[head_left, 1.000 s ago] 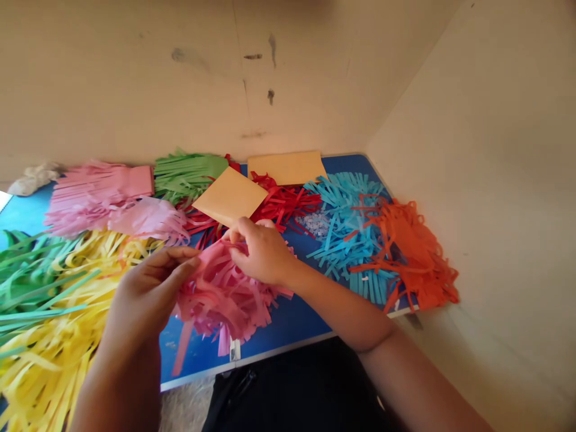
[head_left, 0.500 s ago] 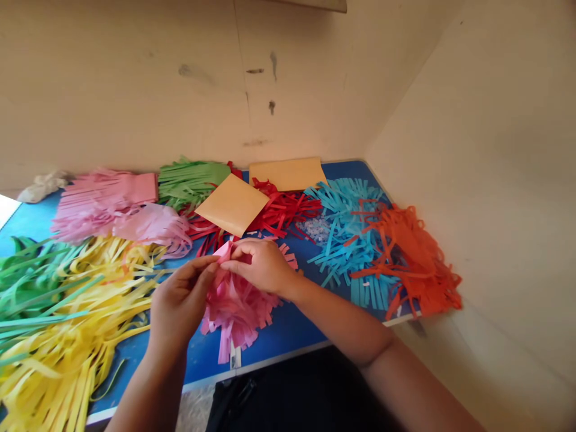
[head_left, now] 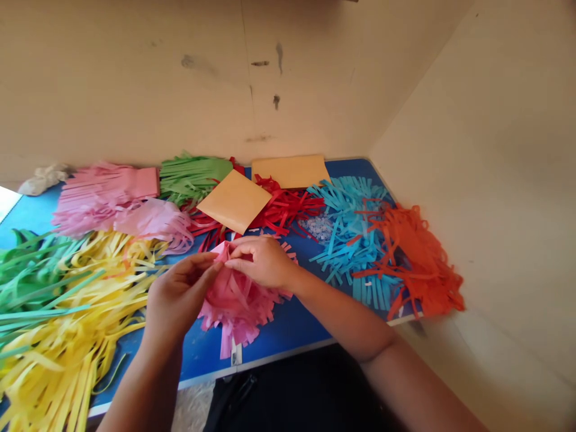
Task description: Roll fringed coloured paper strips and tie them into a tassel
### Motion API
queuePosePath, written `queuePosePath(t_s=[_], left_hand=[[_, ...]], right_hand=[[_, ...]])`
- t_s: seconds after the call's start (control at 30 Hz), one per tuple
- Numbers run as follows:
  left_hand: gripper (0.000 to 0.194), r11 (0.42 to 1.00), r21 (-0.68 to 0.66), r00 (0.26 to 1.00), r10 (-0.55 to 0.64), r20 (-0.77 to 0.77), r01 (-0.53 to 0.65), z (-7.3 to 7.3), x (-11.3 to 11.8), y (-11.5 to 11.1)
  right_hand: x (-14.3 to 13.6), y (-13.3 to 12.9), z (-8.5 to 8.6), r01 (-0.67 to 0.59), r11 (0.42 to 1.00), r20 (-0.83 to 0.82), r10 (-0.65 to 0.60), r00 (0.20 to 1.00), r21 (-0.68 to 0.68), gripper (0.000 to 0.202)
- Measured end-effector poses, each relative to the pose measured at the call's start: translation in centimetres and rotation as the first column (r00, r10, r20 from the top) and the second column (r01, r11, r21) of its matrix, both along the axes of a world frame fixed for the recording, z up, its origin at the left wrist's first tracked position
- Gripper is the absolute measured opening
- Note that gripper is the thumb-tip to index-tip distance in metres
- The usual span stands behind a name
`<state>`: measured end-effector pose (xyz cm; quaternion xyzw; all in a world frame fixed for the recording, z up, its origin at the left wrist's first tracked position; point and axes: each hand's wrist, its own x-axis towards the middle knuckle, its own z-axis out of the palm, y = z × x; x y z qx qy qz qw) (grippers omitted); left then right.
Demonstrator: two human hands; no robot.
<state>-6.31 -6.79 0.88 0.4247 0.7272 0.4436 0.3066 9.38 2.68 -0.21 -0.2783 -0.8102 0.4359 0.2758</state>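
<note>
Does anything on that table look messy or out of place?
Yes: the orange fringe sprawls past the right edge of the table, and small pale scraps lie loose beside the blue fringe, like spilled offcuts.

The left hand (head_left: pixel 177 294) and right hand (head_left: pixel 265 261) pinch pink fringed paper (head_left: pixel 238 303) over a blue table (head_left: pixel 294 327). Orange fringe (head_left: pixel 416 252) overlaps light-blue fringe (head_left: pixel 348 231) toward the right.

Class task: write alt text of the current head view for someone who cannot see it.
A person's bare left hand and bare right hand pinch a pink fringed paper bundle over a blue table. Green paper strips and yellow paper strips lie to the left; light-blue fringed paper and orange fringed paper lie to the right.
</note>
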Motion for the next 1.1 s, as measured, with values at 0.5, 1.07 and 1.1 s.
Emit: queuePosePath(t_s=[0.5,1.07,1.1], left_hand=[[0.028,0.997,-0.081,0.993,0.011,0.118,-0.001,2.2,0.2,0.3],[0.025,0.947,0.214,0.536,0.055,-0.843,0.240,2.4,0.2,-1.8],[0.026,0.943,0.219,0.508,0.065,-0.859,0.250,2.5,0.1,-1.8]], right_hand=[[-0.8,-1.2,1.8,0.230,0.971,0.197,-0.238,0.951,0.063,0.039],[-0.7,-0.2,3.0,0.010,0.975,0.455,-0.113,0.883,0.224,0.019],[-0.7,-0.2,3.1,-0.007,0.971,0.446,-0.102,0.889,0.237,0.022]])
